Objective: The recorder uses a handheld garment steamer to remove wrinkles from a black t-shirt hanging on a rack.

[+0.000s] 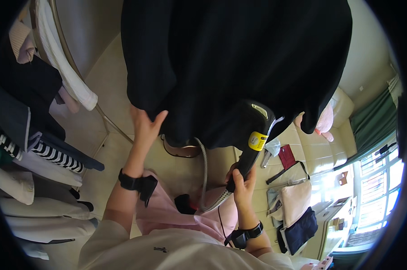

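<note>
A large black garment [237,67] hangs before me, its hem falling in loose folds. In my right hand [243,185] is the black handle of a garment steamer [249,158], tilted, with its head against the lower right of the cloth. The steamer bears a yellow label [258,141] with printing. From the handle's base a grey braided hose [205,168] loops down and back up behind the hem. My left hand [145,125] is at the hem's left corner, thumb spread away; its fingertips are hidden by the cloth, so its grip is unclear.
Several clothes [38,141] hang close on my left, near a metal rack frame [114,123]. On the right, a cream sofa [319,152] holds a red pouch [287,157], a beige bag [296,199] and dark folded cloth [299,224]. A brown rounded object [179,150] is partly hidden beneath the hem.
</note>
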`<state>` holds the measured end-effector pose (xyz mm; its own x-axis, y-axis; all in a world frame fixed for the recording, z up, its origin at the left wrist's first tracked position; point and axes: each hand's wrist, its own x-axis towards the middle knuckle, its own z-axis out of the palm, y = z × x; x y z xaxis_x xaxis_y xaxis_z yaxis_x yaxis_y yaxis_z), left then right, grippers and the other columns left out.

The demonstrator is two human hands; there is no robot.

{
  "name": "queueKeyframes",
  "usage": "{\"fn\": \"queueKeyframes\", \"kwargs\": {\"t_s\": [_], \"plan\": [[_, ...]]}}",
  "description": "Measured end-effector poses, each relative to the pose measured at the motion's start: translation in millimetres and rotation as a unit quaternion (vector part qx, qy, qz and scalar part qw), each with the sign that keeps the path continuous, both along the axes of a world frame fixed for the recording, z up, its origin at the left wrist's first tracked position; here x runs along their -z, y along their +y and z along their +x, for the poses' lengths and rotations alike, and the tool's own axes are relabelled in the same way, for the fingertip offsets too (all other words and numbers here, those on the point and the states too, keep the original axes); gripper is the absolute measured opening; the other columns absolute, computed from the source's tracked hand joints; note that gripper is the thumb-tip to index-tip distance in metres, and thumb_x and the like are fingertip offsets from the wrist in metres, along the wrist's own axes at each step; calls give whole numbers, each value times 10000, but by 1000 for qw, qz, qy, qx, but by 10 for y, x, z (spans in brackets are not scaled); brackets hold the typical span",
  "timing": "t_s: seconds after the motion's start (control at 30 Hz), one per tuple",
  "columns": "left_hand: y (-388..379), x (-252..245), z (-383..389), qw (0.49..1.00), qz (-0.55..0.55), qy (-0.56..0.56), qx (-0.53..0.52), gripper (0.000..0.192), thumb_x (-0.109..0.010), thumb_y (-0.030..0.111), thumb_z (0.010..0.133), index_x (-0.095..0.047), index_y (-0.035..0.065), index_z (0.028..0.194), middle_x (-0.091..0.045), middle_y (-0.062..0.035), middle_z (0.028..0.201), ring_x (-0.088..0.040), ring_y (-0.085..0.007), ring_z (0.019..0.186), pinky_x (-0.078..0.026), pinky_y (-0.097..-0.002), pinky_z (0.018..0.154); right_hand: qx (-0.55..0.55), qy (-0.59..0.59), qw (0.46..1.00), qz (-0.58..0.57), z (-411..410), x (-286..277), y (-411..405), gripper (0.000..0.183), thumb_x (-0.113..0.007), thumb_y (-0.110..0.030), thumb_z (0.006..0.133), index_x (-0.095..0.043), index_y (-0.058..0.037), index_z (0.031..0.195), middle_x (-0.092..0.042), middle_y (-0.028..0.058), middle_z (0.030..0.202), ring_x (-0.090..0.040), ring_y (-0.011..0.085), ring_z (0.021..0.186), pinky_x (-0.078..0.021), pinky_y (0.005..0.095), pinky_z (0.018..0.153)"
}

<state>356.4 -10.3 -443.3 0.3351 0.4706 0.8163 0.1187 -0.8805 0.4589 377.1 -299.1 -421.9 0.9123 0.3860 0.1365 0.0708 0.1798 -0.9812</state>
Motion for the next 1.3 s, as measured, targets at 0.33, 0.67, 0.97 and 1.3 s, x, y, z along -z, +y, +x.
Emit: {"fn": "queueKeyframes", "kwargs": {"t_s": [0.33,0.67,0.97,1.3], "plan": [[43,-534,-188,892,-225,-359,158,275,-598,160,814,-548,-30,1006,-592,-93,953,-533,-154,921,-395,-260,820,-7,-48,977,209,286,-906,194,305,-476,-204,870,-381,-26,1099,-501,96,771,-518,150,532,-430,235,483],[-231,-629,-715,862,-372,-211,271,160,-466,190,906,-497,45,846,-517,14,802,-471,-46,742,-388,-194,689,-231,32,957,174,-211,-473,1012,195,-493,-174,873,-362,-38,923,-487,58,632,-506,116,510,-426,240,487],[-191,-722,-814,840,-358,-334,236,207,-432,224,918,-476,38,998,-541,-34,951,-521,-105,846,-426,-232,788,-250,112,947,168,-216,-286,982,225,-508,-237,868,-401,-39,877,-511,66,639,-515,130,500,-427,239,466],[196,-441,-1181,905,-260,-289,175,275,-483,180,893,-474,-5,1096,-539,-71,1042,-504,-134,948,-413,-256,834,-9,156,934,321,330,-122,538,248,-435,-250,898,-394,-45,1031,-483,62,666,-491,139,499,-411,247,448]]}}
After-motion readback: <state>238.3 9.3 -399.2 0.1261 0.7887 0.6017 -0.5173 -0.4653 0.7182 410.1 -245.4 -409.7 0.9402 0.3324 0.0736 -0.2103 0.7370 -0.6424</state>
